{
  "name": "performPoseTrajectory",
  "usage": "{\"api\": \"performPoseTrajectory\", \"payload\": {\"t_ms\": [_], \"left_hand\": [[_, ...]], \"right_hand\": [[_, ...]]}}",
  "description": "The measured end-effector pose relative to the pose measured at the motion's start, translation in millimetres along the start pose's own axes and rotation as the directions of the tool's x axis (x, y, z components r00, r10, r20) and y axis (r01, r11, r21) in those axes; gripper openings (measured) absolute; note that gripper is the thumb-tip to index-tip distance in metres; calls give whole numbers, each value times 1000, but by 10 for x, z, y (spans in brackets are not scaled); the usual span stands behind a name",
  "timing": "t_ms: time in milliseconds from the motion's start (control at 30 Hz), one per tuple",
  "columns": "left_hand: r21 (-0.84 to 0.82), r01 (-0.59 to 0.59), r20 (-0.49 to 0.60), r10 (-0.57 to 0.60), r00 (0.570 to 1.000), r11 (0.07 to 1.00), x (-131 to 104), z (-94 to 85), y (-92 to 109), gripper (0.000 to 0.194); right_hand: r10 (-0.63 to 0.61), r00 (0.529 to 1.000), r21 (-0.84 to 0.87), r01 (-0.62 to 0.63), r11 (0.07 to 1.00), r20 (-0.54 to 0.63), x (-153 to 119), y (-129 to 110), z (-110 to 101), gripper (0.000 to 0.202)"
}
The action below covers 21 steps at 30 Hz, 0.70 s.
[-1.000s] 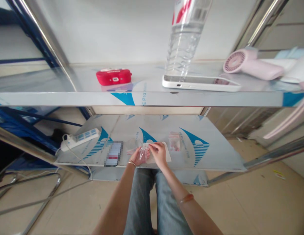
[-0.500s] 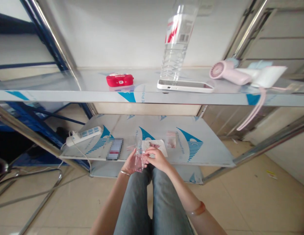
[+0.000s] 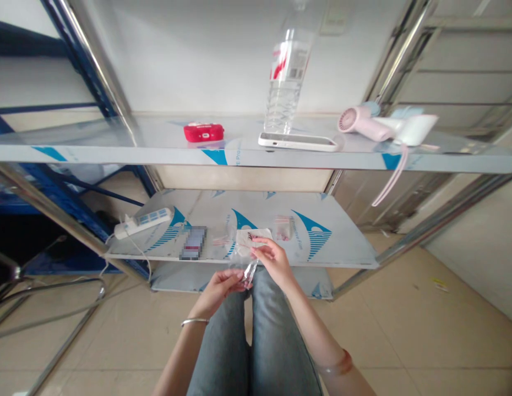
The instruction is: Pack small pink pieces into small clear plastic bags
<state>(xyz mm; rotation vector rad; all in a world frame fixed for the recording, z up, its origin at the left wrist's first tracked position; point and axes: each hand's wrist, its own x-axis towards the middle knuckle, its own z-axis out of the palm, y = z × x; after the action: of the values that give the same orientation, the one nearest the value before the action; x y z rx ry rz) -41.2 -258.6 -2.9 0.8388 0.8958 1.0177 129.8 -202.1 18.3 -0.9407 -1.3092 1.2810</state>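
Note:
My left hand pinches a clear plastic bag by its lower part, above my knees. My right hand is curled at the bag's upper end, its thumb and fingertips drawn together over a white cloth or paper. What those fingertips hold, if anything, is too small to make out. Small dark reddish pieces on the white sheet are mostly covered by the right fingers. Close by on the lower shelf lies another small clear bag with reddish contents.
A blurred-out phone-like object and a white power strip with its cable are to the left. The upper shelf edge overhangs, carrying a red case, a phone, a water bottle and a pink handheld fan.
My left hand has moved down and left with the bag. My right hand has risen slightly, over the white sheet. The camera view has shifted a little.

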Motion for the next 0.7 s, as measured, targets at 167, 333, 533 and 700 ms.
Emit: {"api": "performPoseTrajectory", "payload": {"t_ms": [167,333,533,700], "left_hand": [[51,-83,-76,87,993,995,-26,172,81,42],[150,-235,-133,255,958,960,-27,213,222,41],[281,-310,-189,369,910,908,55,176,414,31],[315,-312,-178,378,908,896,81,194,486,33]], "right_hand": [[45,998,51,-43,998,-41,-171,3,38,29],[50,998,40,-49,998,-41,-304,-67,43,28],[36,999,26,-36,999,-30,-278,-147,78,30],[-22,991,19,25,1000,-130,-216,-142,102,30]]}}
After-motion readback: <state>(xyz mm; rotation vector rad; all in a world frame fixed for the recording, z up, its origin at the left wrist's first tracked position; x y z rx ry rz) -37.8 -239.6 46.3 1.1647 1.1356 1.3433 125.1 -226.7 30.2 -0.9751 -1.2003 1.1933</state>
